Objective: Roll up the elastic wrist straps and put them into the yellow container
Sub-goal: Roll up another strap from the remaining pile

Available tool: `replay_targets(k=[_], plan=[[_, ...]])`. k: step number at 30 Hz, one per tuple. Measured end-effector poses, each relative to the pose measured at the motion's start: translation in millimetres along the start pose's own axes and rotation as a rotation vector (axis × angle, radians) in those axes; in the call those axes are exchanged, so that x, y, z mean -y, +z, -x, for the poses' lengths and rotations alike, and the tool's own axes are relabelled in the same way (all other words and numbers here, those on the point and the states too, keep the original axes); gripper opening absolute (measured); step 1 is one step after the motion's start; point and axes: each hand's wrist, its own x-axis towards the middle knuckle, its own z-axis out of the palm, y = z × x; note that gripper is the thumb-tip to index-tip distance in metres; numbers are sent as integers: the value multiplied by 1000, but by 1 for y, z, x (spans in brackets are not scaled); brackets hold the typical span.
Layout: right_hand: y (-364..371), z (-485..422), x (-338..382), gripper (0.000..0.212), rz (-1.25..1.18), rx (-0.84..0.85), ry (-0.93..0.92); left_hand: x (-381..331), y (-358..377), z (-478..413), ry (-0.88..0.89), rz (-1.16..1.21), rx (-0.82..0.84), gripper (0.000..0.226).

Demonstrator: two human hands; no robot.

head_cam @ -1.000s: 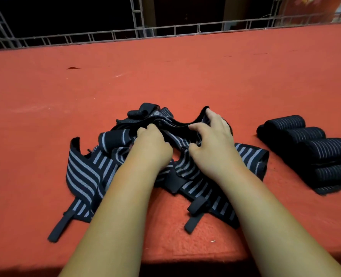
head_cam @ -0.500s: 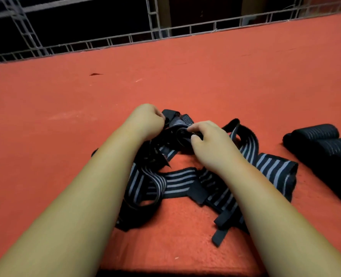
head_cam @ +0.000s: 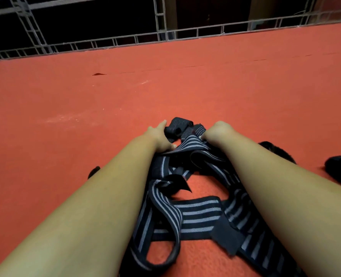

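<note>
Two hands work one tangled heap of straps (head_cam: 187,212), dark with pale stripes, lying on red mat (head_cam: 65,116) between the forearms. Left hand (head_cam: 158,136) is at the heap's far end, thumb down on a striped band, fingers reaching over a small rolled end (head_cam: 178,124); reads as a pinch on the strap. Right hand (head_cam: 217,131) is just beside it, knuckles up, fingers curled round a striped band at the same far end. Hands near each other, not touching, rolled end between them. Rest of heap is slack: one open loop low left, a flat band crossing the middle, dark tab (head_cam: 226,235) lying over it. Dark rolls (head_cam: 339,172) at right edge, apart from the heap, blurred, partly cut off by the frame. Metal truss (head_cam: 165,37) runs along the mat's far side, dark behind it.
</note>
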Motion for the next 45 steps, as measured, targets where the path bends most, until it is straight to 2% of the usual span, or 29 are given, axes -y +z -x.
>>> replay_targets(k=[2, 6, 8, 10, 13, 15, 18, 25, 30, 34, 38, 40, 42, 45], plan=[[5, -13, -1, 18, -13, 9, 20, 4, 3, -9, -5, 5, -49, 98], [9, -21, 2, 36, -201, -32, 59, 3, 6, -13, 102, -2, -128, 34], [7, -16, 3, 25, -412, -93, 90, 4, 2, -8, 109, 125, -206, 23], [2, -9, 4, 14, -609, -167, 85, 4, -7, 0, 93, 351, -280, 23], [-12, 10, 13, 18, -924, -241, -13, -3, -34, 28, 139, 664, -394, 32], [-25, 26, 19, 21, -1103, -243, -56, -12, -56, 55, 187, 859, -419, 23], [-50, 55, 25, 19, -1236, -250, -120, -26, -84, 96, 209, 1082, -349, 10], [-112, 128, 50, 25, -1481, -261, -294, -46, -122, 184, 216, 1333, -194, 20], [-138, 179, 56, 25, -1422, -210, -354, -55, -134, 233, 221, 1442, -139, 30], [-143, 221, 56, 25, -1462, -157, -386, -60, -136, 271, 265, 1491, -129, 19], [-134, 265, 47, 44, -1586, -2, -354, -58, -124, 302, 338, 1530, -114, 22], [-125, 281, 40, 55, -1627, 74, -330, -58, -111, 315, 400, 1512, -169, 22], [-114, 296, 29, 64, -1697, 157, -316, -59, -95, 326, 471, 1447, -290, 12], [-99, 313, 12, 64, -1866, 213, -322, -59, -71, 336, 545, 1388, -458, 31]])
